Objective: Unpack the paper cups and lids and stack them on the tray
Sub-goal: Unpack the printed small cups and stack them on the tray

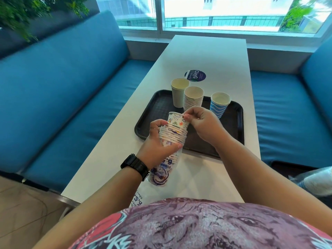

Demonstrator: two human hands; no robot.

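On the black tray [231, 126] we see a beige cup [178, 93], a white cup stack [193, 97] and a striped cup [219, 105]. Our left hand [158, 146] grips the printed cup stack [173, 136], half in its plastic sleeve [161, 175]; our right hand [201, 123] pinches the top cup [177, 121].

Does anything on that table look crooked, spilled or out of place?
Nothing spilled or damaged. The only thing askew is the top patterned cup, tilted as the right hand pinches its rim above the stack gripped by the left hand.
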